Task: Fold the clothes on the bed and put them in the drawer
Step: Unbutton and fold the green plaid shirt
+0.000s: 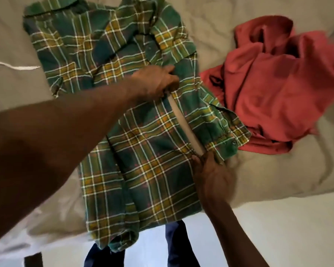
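A green and yellow plaid shirt (139, 147) lies spread on the beige bed cover (278, 170), collar at the far left, hem hanging over the near edge. A narrow gap of bed cover shows between its two front panels. My left hand (158, 81) grips the edge of the front panel at the upper end of that gap. My right hand (210, 170) pinches the panel edge at the lower end of the gap. A crumpled red garment (278, 83) lies to the right, partly under the shirt's sleeve.
A white cord (15, 67) lies on the bed cover at the far left. The bed's near edge runs across the bottom, with pale floor (287, 237) and my dark blue trouser legs (174, 245) below it.
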Available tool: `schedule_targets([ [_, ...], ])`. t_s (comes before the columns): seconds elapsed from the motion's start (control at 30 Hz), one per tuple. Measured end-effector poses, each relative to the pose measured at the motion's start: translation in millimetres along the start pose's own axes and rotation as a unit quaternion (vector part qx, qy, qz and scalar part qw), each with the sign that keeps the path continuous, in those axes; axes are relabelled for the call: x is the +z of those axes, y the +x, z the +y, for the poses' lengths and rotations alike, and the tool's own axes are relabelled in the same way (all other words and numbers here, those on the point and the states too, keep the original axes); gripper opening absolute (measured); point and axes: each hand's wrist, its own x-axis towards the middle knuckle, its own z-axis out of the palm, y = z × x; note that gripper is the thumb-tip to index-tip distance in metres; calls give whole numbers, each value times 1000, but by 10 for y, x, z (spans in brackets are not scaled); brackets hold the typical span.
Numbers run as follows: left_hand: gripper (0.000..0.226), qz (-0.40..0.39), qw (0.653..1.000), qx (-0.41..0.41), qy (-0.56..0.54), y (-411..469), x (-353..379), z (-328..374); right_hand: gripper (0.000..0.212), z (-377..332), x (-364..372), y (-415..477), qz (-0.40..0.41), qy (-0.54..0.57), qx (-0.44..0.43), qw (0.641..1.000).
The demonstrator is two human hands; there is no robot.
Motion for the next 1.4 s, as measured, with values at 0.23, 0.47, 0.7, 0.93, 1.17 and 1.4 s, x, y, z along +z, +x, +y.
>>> schedule_targets([
  [0.23, 27, 9, 995, 4, -95, 167, -126, -94, 46, 210, 78, -96, -2, 129, -4, 992],
  [0.47, 31, -97, 980, 129, 113, 121, -158, -145, 34, 211, 98, -192, -22, 223, 64, 972],
  [0.7, 28, -13, 990, 123, 62, -97, -170, -90, 20, 86, -38, -309, 5, 319, 107, 942],
  [0.93, 39, 89, 987, 89, 100, -887, -203, -444, 32, -491, -210, -1122, 135, 96, -130, 978],
  [1.17, 50, -8, 992, 79, 102, -1277, 261, -792, 85, -915, 610, -1361, -55, -92, -214, 971],
  [1.4, 26, 38, 994, -2, -98, -1218, 338, -786, 46, -808, 333, -1189, -34, 67, -137, 988],
])
